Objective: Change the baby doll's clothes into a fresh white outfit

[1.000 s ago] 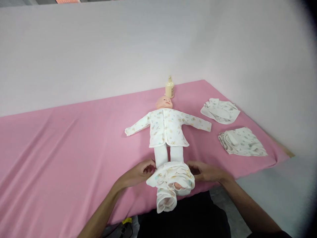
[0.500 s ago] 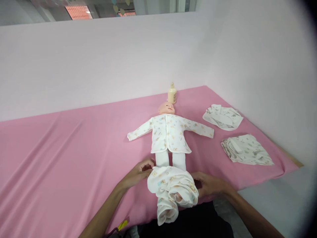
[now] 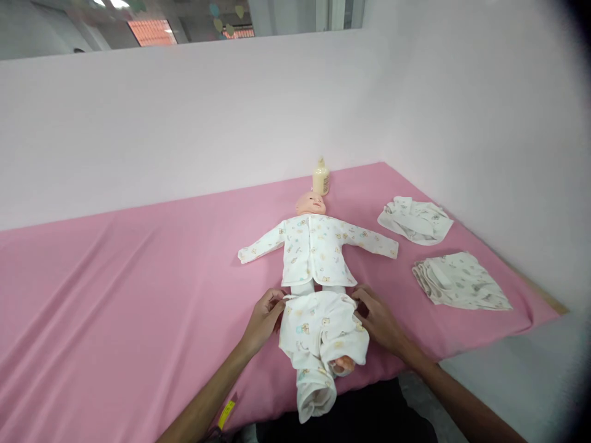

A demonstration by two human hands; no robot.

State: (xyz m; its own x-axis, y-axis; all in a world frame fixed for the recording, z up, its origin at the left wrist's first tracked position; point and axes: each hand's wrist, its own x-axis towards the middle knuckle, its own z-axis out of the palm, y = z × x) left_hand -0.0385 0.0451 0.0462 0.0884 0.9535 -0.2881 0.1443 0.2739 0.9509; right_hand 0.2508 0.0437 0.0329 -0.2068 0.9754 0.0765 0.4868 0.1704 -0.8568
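Observation:
A baby doll (image 3: pixel 310 203) lies on its back, wearing a white printed jacket (image 3: pixel 318 246) with both sleeves spread. Matching baby trousers (image 3: pixel 318 323) are drawn partway up its legs; their waistband sits just below the jacket hem. My left hand (image 3: pixel 265 317) pinches the waistband at its left side. On the opposite side, my right hand (image 3: pixel 373 317) is closed on the other edge of the waistband. One foot (image 3: pixel 344 364) of the doll shows at a trouser leg opening. The other leg opening hangs over the near table edge, and no foot is seen in it.
A pink cloth (image 3: pixel 138 295) covers the table. Behind the doll's head stands a cream pump bottle (image 3: pixel 321 178). Two folded white printed cloths, a farther one (image 3: pixel 415 220) and a nearer one (image 3: pixel 462 280), lie at right. Pale walls border the back and right.
Both hands have moved up the doll's legs, pulling the trousers' waistband closer to the jacket. Less of the white legs shows, and a foot has come into sight at one leg opening.

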